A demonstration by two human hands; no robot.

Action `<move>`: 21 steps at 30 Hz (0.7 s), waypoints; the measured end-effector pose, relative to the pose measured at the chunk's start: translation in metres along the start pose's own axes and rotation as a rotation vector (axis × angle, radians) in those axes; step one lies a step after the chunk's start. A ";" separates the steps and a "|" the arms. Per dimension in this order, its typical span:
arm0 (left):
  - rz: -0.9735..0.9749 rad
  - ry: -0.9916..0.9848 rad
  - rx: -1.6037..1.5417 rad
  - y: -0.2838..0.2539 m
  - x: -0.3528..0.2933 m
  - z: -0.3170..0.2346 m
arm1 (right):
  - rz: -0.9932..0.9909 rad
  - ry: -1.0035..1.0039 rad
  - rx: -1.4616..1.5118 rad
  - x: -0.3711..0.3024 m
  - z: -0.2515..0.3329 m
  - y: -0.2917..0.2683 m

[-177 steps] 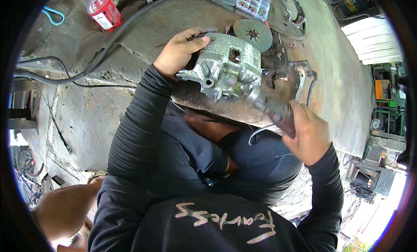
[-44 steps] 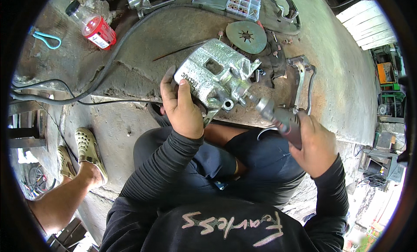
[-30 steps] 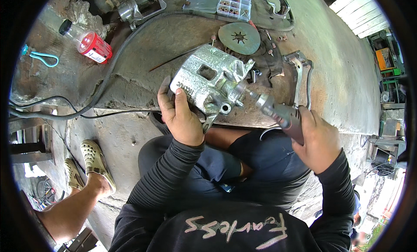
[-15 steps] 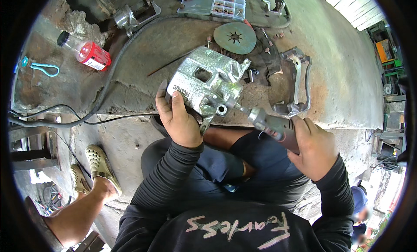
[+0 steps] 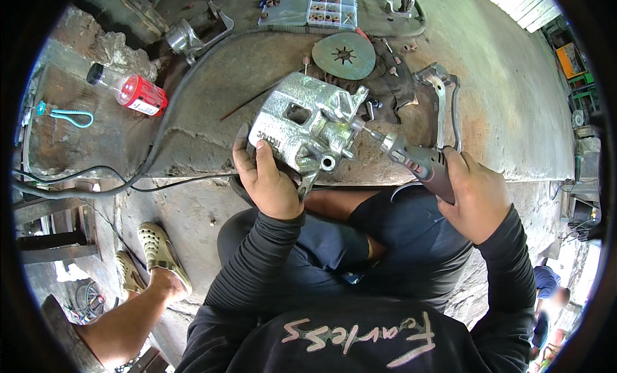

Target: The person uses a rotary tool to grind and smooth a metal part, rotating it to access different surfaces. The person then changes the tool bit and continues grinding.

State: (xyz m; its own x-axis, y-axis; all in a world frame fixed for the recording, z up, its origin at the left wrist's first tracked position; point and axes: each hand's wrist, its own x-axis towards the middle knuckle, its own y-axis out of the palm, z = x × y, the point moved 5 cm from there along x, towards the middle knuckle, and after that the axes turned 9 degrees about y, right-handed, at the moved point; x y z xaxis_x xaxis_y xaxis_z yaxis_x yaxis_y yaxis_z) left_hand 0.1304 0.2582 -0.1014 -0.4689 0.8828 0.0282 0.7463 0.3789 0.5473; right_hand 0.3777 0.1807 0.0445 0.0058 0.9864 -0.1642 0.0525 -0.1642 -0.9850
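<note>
A silvery metal brake caliper [image 5: 305, 116] is held over the near edge of the concrete slab. My left hand [image 5: 270, 180] grips its lower left side, thumb on the front face and other fingers partly hidden behind. In my right hand [image 5: 475, 193] is a grey handheld rotary tool [image 5: 418, 161], fingers wrapped round its body. Its small bit points left and meets, or nearly meets, the caliper's right side; I cannot tell whether they touch.
Behind the caliper lie a round greenish disc [image 5: 344, 56] and a compartment box [image 5: 331, 9] of small abrasive bits. A metal bracket [image 5: 440, 106] rests at right. Leftward are a red-labelled bottle [image 5: 143, 95], a hose [image 5: 168, 109] and another person's leg [image 5: 128, 321].
The rotary tool has moved up and slightly right with my right hand, its bit now higher on the caliper's right side. My left hand keeps its hold on the caliper.
</note>
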 end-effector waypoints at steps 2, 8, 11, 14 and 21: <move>-0.002 -0.002 -0.006 0.001 0.000 0.000 | 0.034 -0.023 0.044 -0.001 0.001 0.003; -0.009 -0.028 -0.021 0.001 0.000 0.000 | 0.037 -0.020 0.024 -0.003 0.000 0.003; -0.008 -0.022 -0.015 0.000 0.000 0.001 | 0.054 -0.036 0.017 -0.003 0.003 0.001; -0.006 -0.016 -0.021 -0.001 0.001 0.002 | 0.151 -0.085 0.010 -0.004 0.007 0.004; -0.002 -0.014 0.020 0.001 0.000 -0.001 | 0.029 -0.071 -0.018 -0.001 0.006 -0.003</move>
State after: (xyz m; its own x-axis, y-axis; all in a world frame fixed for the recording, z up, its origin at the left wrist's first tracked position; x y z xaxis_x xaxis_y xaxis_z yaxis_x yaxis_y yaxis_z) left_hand 0.1305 0.2578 -0.1003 -0.4635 0.8860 0.0154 0.7547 0.3856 0.5307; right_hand 0.3717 0.1806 0.0468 -0.0634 0.9784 -0.1970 0.0716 -0.1924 -0.9787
